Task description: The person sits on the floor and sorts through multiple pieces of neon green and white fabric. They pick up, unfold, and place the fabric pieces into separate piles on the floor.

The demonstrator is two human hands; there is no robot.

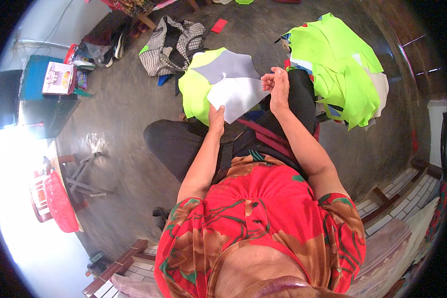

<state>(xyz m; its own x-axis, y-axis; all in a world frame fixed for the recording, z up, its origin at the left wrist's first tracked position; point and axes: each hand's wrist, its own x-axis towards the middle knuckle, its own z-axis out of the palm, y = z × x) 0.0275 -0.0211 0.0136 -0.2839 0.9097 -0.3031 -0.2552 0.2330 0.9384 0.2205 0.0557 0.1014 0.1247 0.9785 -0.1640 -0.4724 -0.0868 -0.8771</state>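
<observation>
L hand (216, 119) pinched shut on the lower edge of a white cloth piece (237, 95), thumb on top. R hand (278, 85) curled closed on the same piece's right edge, at 3 o'clock from it, fingers bunched. Piece sits over the lap, overlapping a grey panel (229, 65) w/ neon-yellow fabric (194, 89) under it, at 9 o'clock. Big neon-yellow stack (340, 64) at 2 o'clock, well apart from hands. Checked bag (171, 44) on floor at 11 o'clock. Flat box (58, 78), white/pink w/ yellow picture, lies on a blue box (34, 74) far left, at 10 o'clock. Small red square (219, 25) on floor at 12. Red basket (59, 201) at 8 o'clock.
</observation>
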